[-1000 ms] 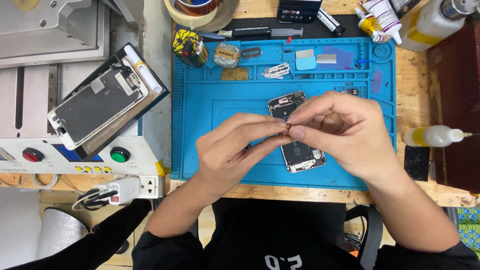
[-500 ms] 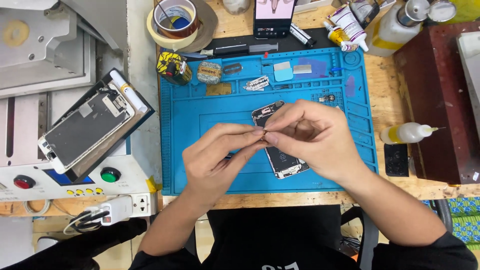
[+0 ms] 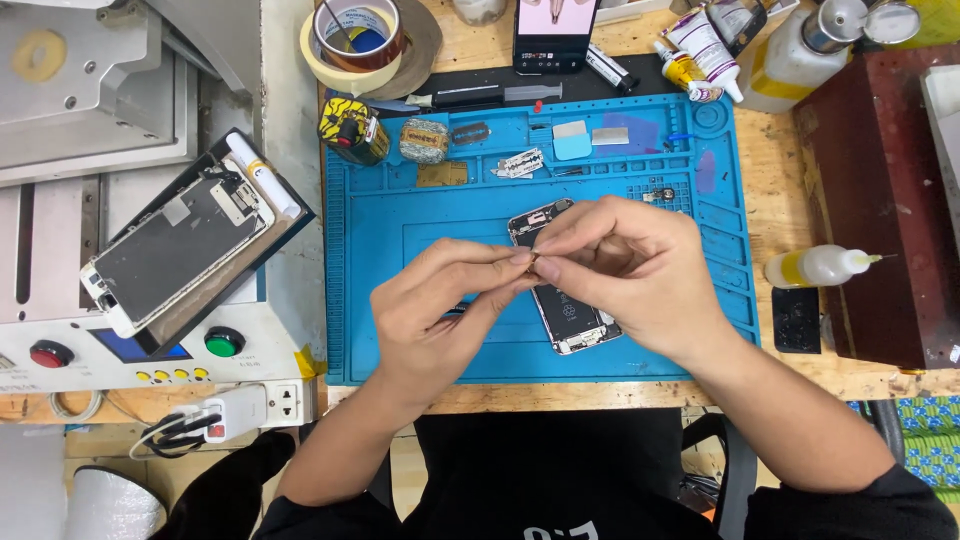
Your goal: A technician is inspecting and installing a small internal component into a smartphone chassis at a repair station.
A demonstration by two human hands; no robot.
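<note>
Fingers of both hands pinch a tiny part (image 3: 537, 262) above blue mat (image 3: 400, 260), wooden bench (image 3: 790, 210).

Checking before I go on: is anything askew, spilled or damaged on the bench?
No spill or damage visible. The opened phone lies skewed on the blue mat; a detached screen panel sits tilted on the machine.

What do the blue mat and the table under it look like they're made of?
The blue mat looks like silicone or soft rubber: matte, evenly coloured, with moulded ridges and small tray pockets along its top edge. The table looks like bare wood or plywood: pale tan, visible grain, a dull unvarnished surface with stains. Both hands, left hand and right hand, work above the mat.
</note>
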